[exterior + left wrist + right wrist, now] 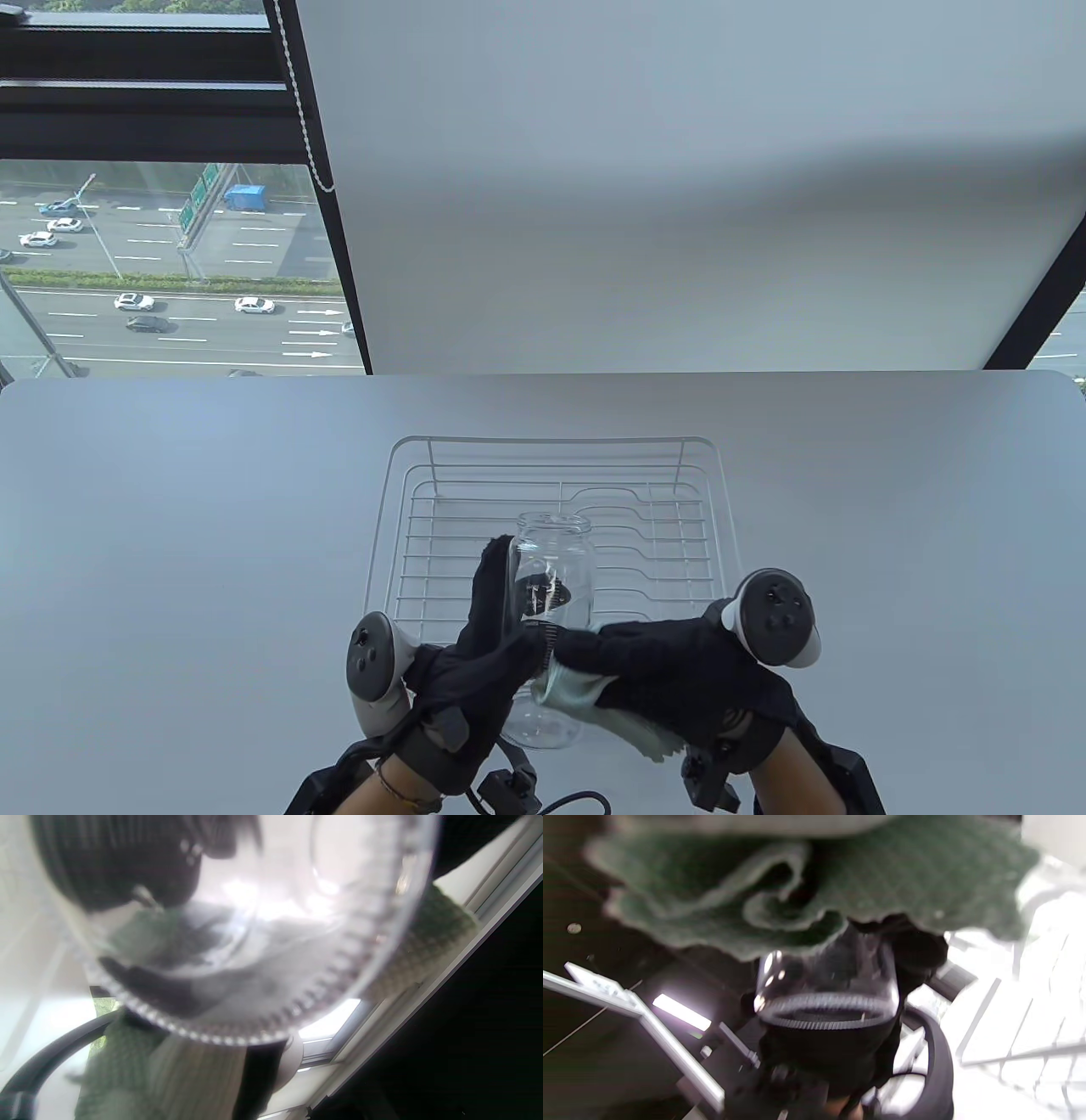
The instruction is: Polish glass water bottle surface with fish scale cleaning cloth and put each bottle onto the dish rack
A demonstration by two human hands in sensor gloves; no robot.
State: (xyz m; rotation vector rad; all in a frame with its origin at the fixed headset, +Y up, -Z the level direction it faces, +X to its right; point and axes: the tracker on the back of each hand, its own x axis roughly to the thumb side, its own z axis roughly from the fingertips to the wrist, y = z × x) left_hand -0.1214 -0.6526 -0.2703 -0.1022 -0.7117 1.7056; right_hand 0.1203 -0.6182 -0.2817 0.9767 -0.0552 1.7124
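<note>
Keep the bottle [550, 594] steady in the left hand [475, 671], fingers wrapped round its side, mouth tilted away over the near edge of the rack [556, 475], base lifted clear of the surface [170, 526]; work the cloth [577, 692], bunched under the right hand [670, 671] and pressed to the lower wall, in overlapping strokes. Turn the glass a little between passes, probably; ease the squeeze so nothing slips.
</note>
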